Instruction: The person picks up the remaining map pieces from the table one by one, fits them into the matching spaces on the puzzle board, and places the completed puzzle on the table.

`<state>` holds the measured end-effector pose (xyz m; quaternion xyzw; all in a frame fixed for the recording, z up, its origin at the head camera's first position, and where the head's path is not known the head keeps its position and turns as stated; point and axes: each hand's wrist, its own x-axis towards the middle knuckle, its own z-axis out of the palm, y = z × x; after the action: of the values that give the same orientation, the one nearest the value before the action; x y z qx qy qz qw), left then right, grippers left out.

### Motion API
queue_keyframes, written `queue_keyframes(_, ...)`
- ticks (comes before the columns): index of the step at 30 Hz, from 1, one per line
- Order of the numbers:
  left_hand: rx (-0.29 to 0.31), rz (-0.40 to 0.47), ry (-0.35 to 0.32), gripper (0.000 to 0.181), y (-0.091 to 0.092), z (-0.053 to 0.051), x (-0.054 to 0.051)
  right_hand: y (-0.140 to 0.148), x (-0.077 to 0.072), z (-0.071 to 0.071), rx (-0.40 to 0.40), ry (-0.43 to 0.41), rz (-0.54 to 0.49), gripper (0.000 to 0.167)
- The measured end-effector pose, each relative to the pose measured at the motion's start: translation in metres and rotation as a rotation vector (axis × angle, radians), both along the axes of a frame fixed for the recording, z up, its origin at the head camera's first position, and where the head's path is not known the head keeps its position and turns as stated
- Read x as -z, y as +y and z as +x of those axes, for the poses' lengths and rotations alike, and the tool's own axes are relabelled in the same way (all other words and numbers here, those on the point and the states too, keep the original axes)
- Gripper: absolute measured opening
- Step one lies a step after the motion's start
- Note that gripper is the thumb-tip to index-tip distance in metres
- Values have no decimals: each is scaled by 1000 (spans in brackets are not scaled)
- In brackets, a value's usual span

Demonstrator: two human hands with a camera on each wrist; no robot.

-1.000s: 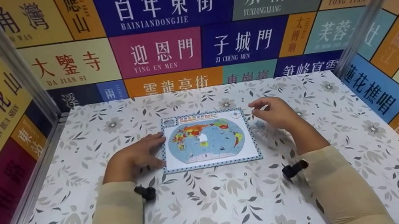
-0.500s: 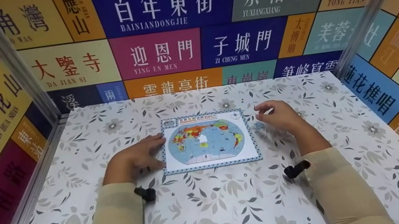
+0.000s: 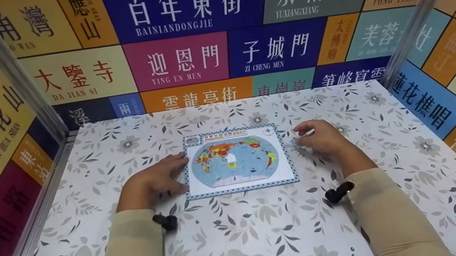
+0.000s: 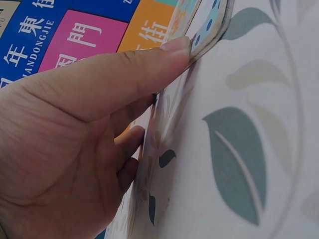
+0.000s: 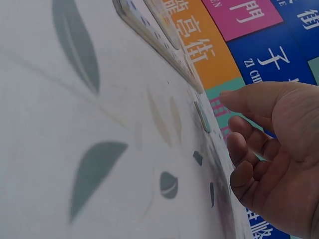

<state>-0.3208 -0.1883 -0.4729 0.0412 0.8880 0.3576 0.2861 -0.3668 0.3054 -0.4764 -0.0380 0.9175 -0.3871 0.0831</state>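
Note:
A world map jigsaw puzzle (image 3: 213, 177) with a dotted blue border lies flat on the table, a white gap near the middle of its map. My left hand (image 3: 157, 179) is at its left edge; in the left wrist view the thumb (image 4: 172, 50) touches the border's corner. To the right of the board, my right hand (image 3: 321, 136) hovers with loosely bent fingers (image 5: 239, 144) and holds nothing. A small flat light-blue piece (image 5: 202, 117) lies on the table between the board and this hand in the right wrist view.
A white cloth with grey leaves and flowers covers the table (image 3: 247, 245). Colourful sign panels (image 3: 179, 59) stand behind and at both sides, with metal posts (image 3: 416, 8) at the corners. Black wrist cameras (image 3: 340, 192) sit at both cuffs.
My right hand has drawn back from the board's upper right edge, a little to the right and toward me. The left hand and the board stay in place.

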Motion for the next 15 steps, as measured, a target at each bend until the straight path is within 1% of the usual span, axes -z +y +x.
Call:
queue_keyframes(5,-19,17,-19,96,0,0,0,4,7,-2,1,-21,8,50)
queue_keyframes(9,17,2,-1,96,-1,-1,0,2,10,-2,24,-77,-14,52)
queue_keyframes(12,25,-3,2,96,-1,-2,0,0,12,-1,33,-109,-30,55)
queue_keyframes(15,7,6,-12,96,-1,-2,0,-2,11,0,20,-113,-30,57)
